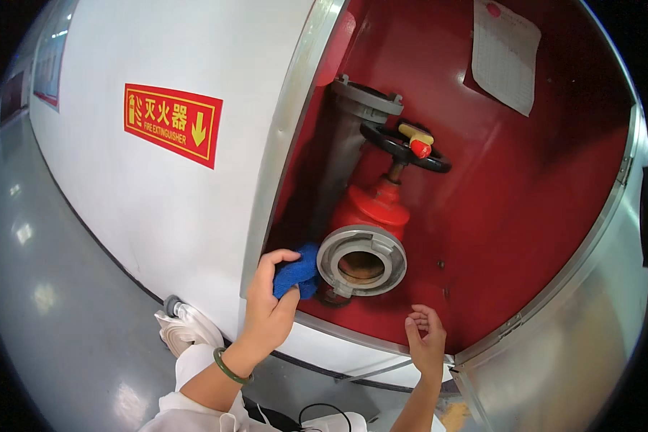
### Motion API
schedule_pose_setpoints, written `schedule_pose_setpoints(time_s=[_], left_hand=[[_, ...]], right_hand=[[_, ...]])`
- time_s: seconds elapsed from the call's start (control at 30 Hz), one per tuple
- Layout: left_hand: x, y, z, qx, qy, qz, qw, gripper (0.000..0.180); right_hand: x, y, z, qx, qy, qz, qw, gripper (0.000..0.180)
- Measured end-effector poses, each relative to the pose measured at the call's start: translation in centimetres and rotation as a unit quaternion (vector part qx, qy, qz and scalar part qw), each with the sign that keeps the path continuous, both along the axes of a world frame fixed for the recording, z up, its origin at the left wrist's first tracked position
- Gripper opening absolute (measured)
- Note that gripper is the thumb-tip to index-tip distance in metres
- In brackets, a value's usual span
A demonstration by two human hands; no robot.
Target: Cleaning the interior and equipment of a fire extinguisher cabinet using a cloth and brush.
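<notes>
My left hand [268,302], with a green bangle on its wrist, grips a blue cloth [298,273] between thumb and fingers. The cloth is at the left side of the grey metal coupling ring [330,265] on a red hydrant valve [373,205]; whether it touches the ring I cannot tell. A black handwheel [439,163] with a yellow and red piece [417,141] at its centre tops the valve. My right hand [426,338] is raised by the cabinet's lower edge, right of the valve, with bent fingers apart and nothing in it.
Behind the valve stands a grey nozzle-like tube [342,144] with a lugged collar. A paper sheet [506,57] hangs on the red back wall. The metal cabinet door [576,353] stands open at right. A rolled white hose [187,327] lies on the floor [86,317] at lower left.
</notes>
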State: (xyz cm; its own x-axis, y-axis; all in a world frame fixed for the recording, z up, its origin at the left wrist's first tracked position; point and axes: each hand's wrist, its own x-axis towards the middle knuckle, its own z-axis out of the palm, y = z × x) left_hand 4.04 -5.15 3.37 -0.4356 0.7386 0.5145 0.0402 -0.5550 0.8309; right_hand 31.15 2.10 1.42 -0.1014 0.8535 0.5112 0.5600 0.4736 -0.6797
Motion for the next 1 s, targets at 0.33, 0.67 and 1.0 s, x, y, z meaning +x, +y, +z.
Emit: schedule_pose_setpoints(time_s=[0.33,0.67,1.0], left_hand=[[0.6,0.1,6.3,0.204,0.347,0.187,0.896,0.044],[0.0,1.7,8.1,0.117,0.288,0.0,0.951,0.025],[1.8,2.9,3.3,0.119,0.242,0.189,0.944,0.045]], right_hand=[[-0.7,-0.6,0.0,-0.002,-0.008,-0.013,1.0,0.026],[-0.6,-0.5,1.0,-0.016,-0.134,-0.005,0.991,0.027],[0.7,-0.5,0.1,-0.008,-0.115,-0.013,0.993,0.028]])
